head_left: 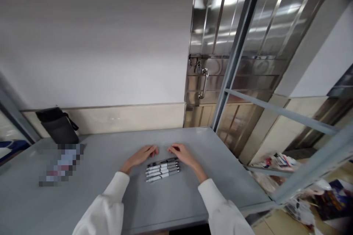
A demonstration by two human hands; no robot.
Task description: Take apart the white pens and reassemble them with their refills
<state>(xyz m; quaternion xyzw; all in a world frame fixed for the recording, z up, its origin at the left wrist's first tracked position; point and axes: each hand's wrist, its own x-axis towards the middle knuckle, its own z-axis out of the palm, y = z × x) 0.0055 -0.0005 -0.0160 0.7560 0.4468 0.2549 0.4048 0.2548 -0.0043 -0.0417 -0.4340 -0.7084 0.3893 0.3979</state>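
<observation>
Grey table (176,198): four white-and-black pens (162,169) lie side by side in a row near its middle. Left hand (142,155) rests flat, fingers loosely spread and holding nothing, just beside the row's left ends. Right hand (182,153) likewise empty and flat, fingertips touching the topmost pen's right end. Black bag (57,125) leans against the wall, far left.

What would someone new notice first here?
A neat row of pens lies mid-table, framed by the left hand and right hand resting flat on the grey table. Behind, a shiny steel door dominates, and a black bag leans at the wall.
</observation>
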